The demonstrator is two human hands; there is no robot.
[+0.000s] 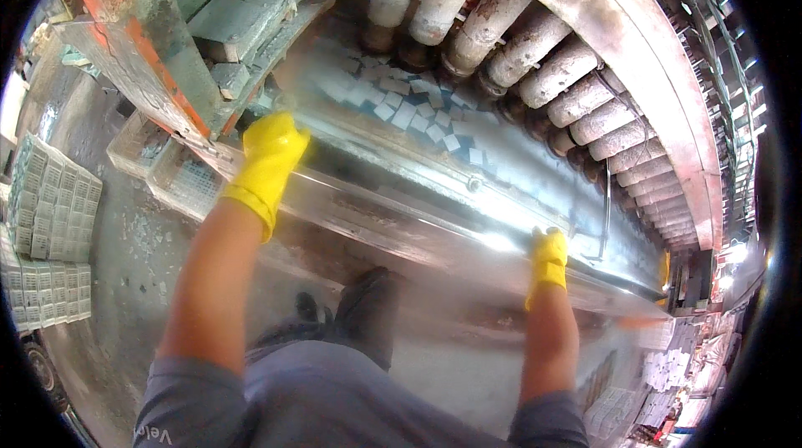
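My left hand [271,151], in a yellow rubber glove, is closed over the left part of a long wet metal rail [401,206] along the machine's near side. Farther right, my right hand [549,257], gloved the same, has its fingers curled over the same rail; their tips are hidden behind it. Beyond the rail runs a wet machine bed [535,172]. Many small pale square tiles [418,114] lie scattered on it, some overlapping. Mist or spray blurs parts of the bed.
A row of thick grimy cylinders [493,26] stands over the bed beneath a curved pinkish beam [643,38]. An orange-edged post [138,38] rises at left. Pale plastic crates [180,172] sit below it; stacked crates [54,206] stand farther left. More stacked material [668,369] is at lower right.
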